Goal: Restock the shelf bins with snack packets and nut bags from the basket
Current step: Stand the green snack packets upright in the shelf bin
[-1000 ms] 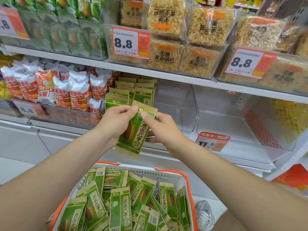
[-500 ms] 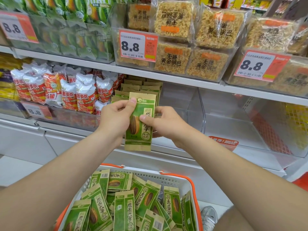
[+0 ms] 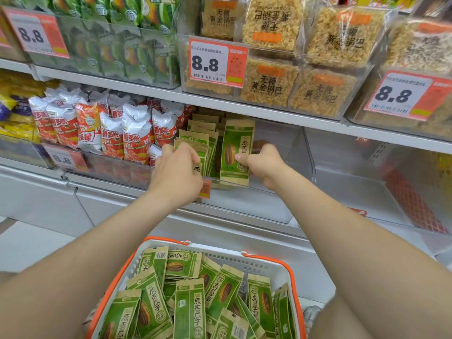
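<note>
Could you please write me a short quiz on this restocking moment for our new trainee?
1. True or false: green paper seed packets lie in the white plastic basket with orange handles.
2. Which hand pinches the upright green-and-brown seed packet? A: left hand. B: right hand.
3. Fill in: the white-and-orange price tag directly above that packet reads ___.
Key: 1 true; 2 B; 3 8.8.

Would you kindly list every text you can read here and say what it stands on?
"8.8": four price tags on the bin fronts.
"无糖 黄金锅巴": rice-crust pack.
"薯多脆": red-and-white snack bag.
"原香瓜子": sunflower seed packet held by the right hand.
The tags' small print and barcodes are too small to read.
</note>
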`<state>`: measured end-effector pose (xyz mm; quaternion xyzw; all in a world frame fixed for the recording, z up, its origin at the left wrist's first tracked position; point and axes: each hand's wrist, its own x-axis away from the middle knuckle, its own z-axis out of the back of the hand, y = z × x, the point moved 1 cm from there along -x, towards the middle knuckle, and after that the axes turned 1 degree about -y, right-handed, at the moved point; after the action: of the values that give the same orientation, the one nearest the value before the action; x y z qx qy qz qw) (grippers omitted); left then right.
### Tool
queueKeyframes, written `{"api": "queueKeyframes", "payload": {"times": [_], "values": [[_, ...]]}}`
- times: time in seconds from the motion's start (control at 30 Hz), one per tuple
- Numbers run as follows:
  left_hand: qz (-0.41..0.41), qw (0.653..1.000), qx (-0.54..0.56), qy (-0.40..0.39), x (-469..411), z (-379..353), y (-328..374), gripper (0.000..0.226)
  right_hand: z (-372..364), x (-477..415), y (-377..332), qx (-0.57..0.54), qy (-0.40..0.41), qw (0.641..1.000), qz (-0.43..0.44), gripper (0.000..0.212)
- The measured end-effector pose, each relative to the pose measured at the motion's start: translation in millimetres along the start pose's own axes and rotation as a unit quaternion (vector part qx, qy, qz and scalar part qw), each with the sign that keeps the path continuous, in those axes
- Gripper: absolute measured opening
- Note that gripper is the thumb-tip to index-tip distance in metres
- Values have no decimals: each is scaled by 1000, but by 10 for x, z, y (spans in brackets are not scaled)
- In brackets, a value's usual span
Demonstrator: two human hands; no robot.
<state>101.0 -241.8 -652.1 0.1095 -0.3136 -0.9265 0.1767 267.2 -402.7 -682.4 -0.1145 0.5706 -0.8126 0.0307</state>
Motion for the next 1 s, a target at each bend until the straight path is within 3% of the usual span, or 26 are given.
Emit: {"api": "queueKeyframes", "payload": {"times": [0.13,0.27,0.37,0.43,0.53,0.67,0.8,0.87,1.0], "values": [[-10,999,-32,-18,13,-16,-3,24,-142,-104,107,136,-30,990,-4,78],[-24,998,-56,-32,3,-20,-17,22,-223,-135,79,223,-8,975,7,57],[-28,997,-64,-28,-8,-22,-21,20,-326,-157,38,241,-20,970,17,74],[-31,997,-65,-25,-16,-18,-25,19,-370,-162,11,270,-9,962,31,98],[-39,997,-71,-20,-32,-16,-43,18,-372,-176,-23,260,32,964,47,127],[-44,996,-76,-9,-41,-18,-43,16,-369,-185,-18,298,31,950,85,124],[-48,995,-85,-8,-32,-24,-36,15,-395,-171,2,300,87,942,119,115],[-51,995,-87,-9,-29,-28,-40,15,-420,-200,21,278,98,950,106,118],[-52,994,-97,-13,-19,-39,-43,15,-453,-304,84,199,33,979,13,142]]}}
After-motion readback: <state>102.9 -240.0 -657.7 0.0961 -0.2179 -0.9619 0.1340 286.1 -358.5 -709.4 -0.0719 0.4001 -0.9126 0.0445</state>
